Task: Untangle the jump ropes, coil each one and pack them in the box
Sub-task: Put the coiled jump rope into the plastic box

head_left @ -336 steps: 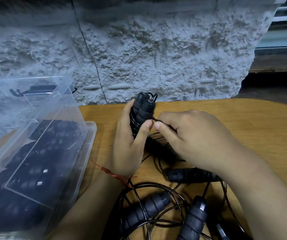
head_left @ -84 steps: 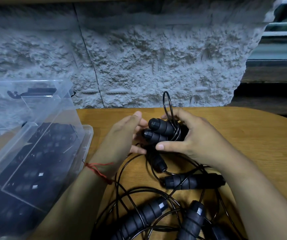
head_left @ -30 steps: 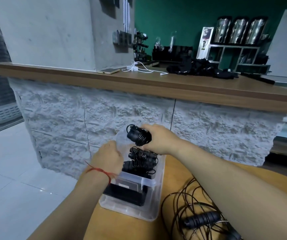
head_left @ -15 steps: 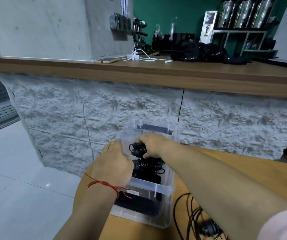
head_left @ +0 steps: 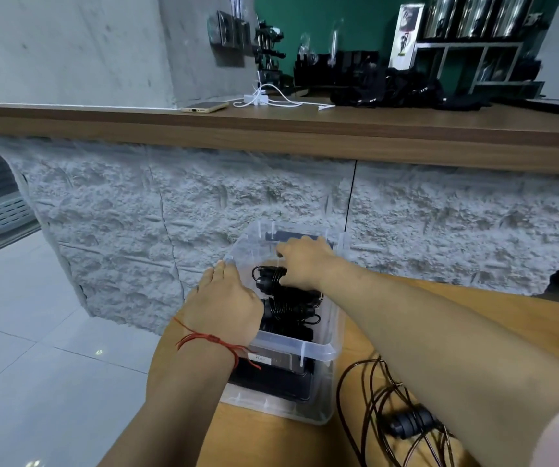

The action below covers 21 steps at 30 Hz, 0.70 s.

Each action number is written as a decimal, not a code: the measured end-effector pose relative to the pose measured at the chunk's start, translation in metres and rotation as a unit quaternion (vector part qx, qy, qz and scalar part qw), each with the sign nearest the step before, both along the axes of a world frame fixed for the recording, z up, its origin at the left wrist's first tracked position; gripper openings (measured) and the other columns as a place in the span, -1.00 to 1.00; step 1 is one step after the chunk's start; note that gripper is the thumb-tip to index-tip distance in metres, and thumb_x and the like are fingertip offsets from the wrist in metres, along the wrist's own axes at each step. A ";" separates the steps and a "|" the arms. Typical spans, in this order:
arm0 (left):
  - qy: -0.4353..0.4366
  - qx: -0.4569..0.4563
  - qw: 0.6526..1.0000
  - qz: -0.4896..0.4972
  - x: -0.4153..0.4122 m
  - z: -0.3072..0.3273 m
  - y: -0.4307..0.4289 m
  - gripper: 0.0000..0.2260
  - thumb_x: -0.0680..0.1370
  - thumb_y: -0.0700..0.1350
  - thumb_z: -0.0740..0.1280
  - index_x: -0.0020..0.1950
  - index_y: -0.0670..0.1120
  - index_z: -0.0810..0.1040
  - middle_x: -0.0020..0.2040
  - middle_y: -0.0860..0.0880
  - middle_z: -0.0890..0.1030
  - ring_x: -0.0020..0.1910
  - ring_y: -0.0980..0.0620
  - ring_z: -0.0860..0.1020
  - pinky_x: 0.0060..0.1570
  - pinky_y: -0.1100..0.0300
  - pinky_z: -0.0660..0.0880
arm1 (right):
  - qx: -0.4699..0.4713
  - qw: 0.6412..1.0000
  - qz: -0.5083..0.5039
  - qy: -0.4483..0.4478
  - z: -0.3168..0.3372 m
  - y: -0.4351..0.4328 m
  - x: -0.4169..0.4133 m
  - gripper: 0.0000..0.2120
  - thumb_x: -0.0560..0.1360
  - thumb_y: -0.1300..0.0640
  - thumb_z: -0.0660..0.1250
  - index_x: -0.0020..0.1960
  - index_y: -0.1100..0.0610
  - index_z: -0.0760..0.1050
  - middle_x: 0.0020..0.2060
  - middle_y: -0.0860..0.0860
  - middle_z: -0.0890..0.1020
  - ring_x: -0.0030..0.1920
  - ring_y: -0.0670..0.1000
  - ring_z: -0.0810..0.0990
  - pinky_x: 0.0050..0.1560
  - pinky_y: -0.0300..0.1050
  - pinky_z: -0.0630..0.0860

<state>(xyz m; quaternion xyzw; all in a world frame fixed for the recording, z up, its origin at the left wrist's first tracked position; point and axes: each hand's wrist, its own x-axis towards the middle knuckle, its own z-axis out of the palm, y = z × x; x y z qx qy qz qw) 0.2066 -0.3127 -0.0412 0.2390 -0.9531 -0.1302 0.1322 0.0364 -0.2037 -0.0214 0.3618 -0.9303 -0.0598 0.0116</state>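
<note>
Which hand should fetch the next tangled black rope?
Right, probably. The tangled black rope lies beneath the right hand's arm, right of the clear plastic box; the left hand rests on its far-side rim.

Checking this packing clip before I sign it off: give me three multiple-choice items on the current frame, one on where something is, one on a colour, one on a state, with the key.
1. Where is the right hand?
A. Over the far end of the clear box, on a coiled rope
B. On the wooden counter
C. On the floor tiles

2. What colour is the string on the left wrist?
A. Blue
B. Red
C. White

3. In what state are the ropes on the table right of the box?
A. Coiled and tied
B. Hung on the wall
C. Loose and tangled

Key: 1 A, the hand lies on the bundle inside the box's far end. 2 B, a red thread circles the wrist. 3 C, black cord loops sprawl around a handle on the table.
</note>
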 end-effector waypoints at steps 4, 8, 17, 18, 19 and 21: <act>-0.040 -0.054 0.998 0.013 0.003 0.005 0.009 -0.58 0.65 -0.04 0.06 0.45 -0.15 0.42 0.46 -0.10 0.48 0.47 -0.11 0.39 0.40 -0.09 0.40 | -0.025 1.000 -0.005 0.002 0.010 0.023 0.013 -0.52 0.54 -0.10 0.36 0.42 -0.01 0.42 0.27 0.03 0.57 0.29 0.15 0.49 0.16 0.11 0.38; -0.010 -0.136 0.991 -0.019 0.011 0.025 0.022 -0.72 0.71 0.06 0.08 0.26 -0.03 0.49 0.24 0.01 0.60 0.30 -0.07 0.51 0.32 -0.07 0.42 | -0.082 0.997 -0.005 0.002 0.032 0.061 0.034 -0.56 0.58 -0.18 0.33 0.38 -0.01 0.47 0.25 0.03 0.58 0.24 0.14 0.52 0.06 0.07 0.37; 0.136 -0.064 0.963 -0.225 0.016 0.046 0.148 -0.81 0.66 -0.02 0.22 0.21 -0.02 0.54 0.09 -0.02 0.60 0.17 -0.06 0.53 0.18 0.00 0.49 | -0.184 0.981 -0.060 0.006 0.080 0.200 0.082 -0.66 0.64 -0.18 0.30 0.35 -0.06 0.52 0.26 -0.06 0.62 0.26 0.08 0.56 0.16 0.06 0.52; 0.128 -0.063 0.960 -0.241 0.016 0.042 0.163 -0.80 0.67 -0.02 0.21 0.23 -0.02 0.53 0.12 -0.02 0.59 0.19 -0.05 0.52 0.21 0.00 0.49 | -0.190 0.979 -0.071 -0.004 0.080 0.219 0.089 -0.68 0.65 -0.16 0.30 0.34 -0.06 0.53 0.23 -0.07 0.63 0.24 0.07 0.57 0.15 0.05 0.53; 0.118 -0.058 0.960 -0.248 0.016 0.035 0.170 -0.81 0.67 -0.02 0.20 0.23 -0.01 0.52 0.13 0.00 0.58 0.19 -0.05 0.51 0.23 -0.01 0.49 | -0.199 0.977 -0.076 -0.016 0.079 0.231 0.093 -0.70 0.65 -0.15 0.30 0.32 -0.06 0.54 0.20 -0.08 0.64 0.22 0.07 0.58 0.15 0.05 0.55; 0.100 -0.038 0.960 -0.259 0.015 0.021 0.194 -0.81 0.66 -0.01 0.21 0.23 0.01 0.51 0.15 0.03 0.57 0.20 -0.03 0.50 0.20 0.02 0.50 | -0.211 0.972 -0.094 -0.034 0.072 0.266 0.102 -0.73 0.65 -0.12 0.31 0.30 -0.08 0.55 0.16 -0.10 0.65 0.17 0.05 0.59 0.16 0.05 0.57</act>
